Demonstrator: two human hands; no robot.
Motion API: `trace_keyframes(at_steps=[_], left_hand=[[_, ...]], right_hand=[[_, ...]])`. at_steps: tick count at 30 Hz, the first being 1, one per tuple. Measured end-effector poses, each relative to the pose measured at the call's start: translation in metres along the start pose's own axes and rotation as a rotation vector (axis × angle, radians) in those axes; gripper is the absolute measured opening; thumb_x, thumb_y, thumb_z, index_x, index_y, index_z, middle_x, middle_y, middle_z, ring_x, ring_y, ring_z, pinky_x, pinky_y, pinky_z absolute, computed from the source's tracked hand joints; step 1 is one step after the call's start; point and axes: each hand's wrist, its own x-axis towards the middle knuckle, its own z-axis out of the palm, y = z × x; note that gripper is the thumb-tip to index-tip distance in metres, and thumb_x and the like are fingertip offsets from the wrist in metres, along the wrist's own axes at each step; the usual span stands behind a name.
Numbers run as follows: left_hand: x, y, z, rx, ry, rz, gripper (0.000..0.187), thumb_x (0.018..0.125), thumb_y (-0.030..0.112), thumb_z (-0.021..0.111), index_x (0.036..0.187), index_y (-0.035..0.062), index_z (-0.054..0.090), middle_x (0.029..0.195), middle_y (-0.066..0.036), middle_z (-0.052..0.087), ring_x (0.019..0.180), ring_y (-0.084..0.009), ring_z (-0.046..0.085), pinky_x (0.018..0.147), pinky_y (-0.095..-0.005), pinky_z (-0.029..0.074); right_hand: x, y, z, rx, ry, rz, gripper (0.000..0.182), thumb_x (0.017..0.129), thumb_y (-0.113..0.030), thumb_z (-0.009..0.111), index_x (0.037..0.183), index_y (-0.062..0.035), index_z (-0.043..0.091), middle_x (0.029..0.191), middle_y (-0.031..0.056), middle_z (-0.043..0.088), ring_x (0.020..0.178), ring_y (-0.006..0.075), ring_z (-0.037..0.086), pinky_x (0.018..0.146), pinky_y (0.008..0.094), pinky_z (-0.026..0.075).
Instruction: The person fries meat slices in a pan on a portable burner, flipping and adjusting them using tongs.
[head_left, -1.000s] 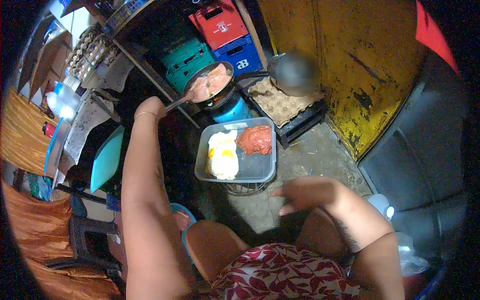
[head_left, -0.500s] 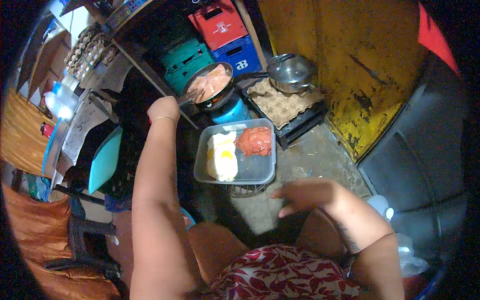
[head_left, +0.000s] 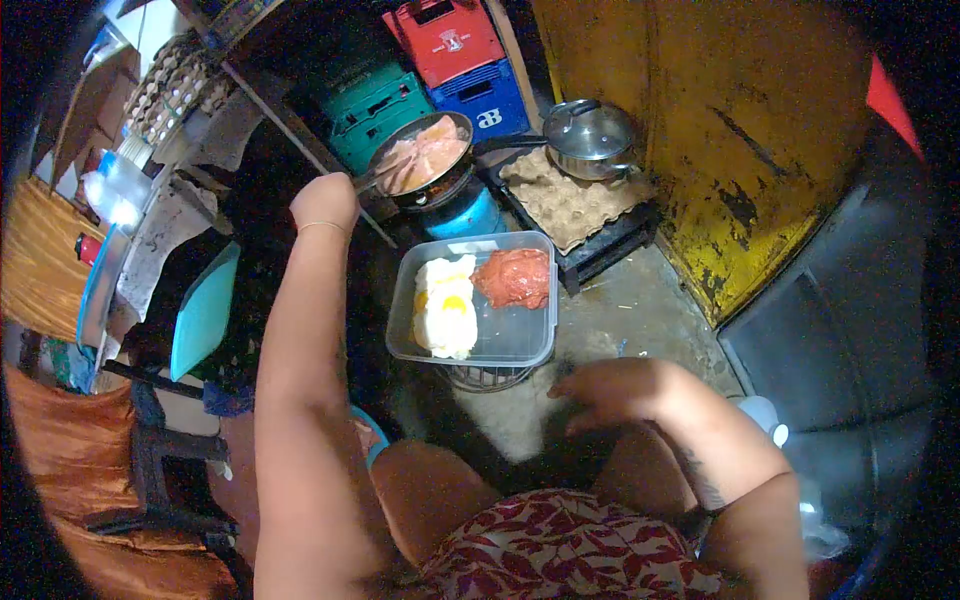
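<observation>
My left hand is closed around a cooking utensil, whose far end looks forked or slotted and rests among the pink meat slices in the frying pan. The meat slices lie overlapped in the pan, over a lit-blue portable stove. Nothing is in my right hand, which hovers over my lap with fingers apart. Between my arms stands a clear plastic container, with fried eggs on its left side and a reddish mound of raw-looking meat at upper right.
A lidded pot and a egg-carton sheet sit on the black stand at right. Red, blue and green crates are stacked behind. A rusty yellow panel borders the right.
The utensil's end has shifted slightly in the pan with my left hand. My right hand has moved a little, fingers still apart. The whole view has tilted slightly.
</observation>
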Motion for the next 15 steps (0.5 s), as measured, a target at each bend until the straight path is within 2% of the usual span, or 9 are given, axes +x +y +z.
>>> trace_keyframes(at_steps=[4,9,15], left_hand=[[0.018,0.026,0.024,-0.010,-0.012,-0.072,0.031,0.092,0.014,0.046,0.102,0.0077,0.075,0.110,-0.016,0.071,0.099,-0.0335,0.070,0.082,-0.0466,0.055],[0.031,0.044,0.042,-0.007,0.012,-0.080,0.030,0.093,0.015,0.047,0.100,0.0095,0.076,0.106,-0.014,0.072,0.097,-0.0321,0.071,0.079,-0.0454,0.056],[0.038,0.039,0.050,-0.028,0.010,-0.132,0.030,0.093,0.015,0.047,0.101,0.0094,0.075,0.107,-0.014,0.072,0.098,-0.0326,0.070,0.078,-0.0456,0.056]], right_hand=[[-0.003,-0.007,-0.005,-0.005,-0.010,-0.005,0.069,0.090,-0.052,0.062,0.135,-0.0005,0.051,0.131,0.0230,0.057,0.124,0.0387,0.053,0.105,0.0436,0.042],[0.000,0.000,0.001,0.012,-0.053,0.050,0.069,0.090,-0.051,0.062,0.137,-0.0024,0.050,0.133,0.0231,0.056,0.125,0.0386,0.052,0.106,0.0437,0.042],[0.005,0.000,-0.001,0.035,-0.110,0.046,0.071,0.089,-0.051,0.063,0.139,-0.0028,0.047,0.134,0.0243,0.055,0.125,0.0397,0.052,0.106,0.0443,0.042]])
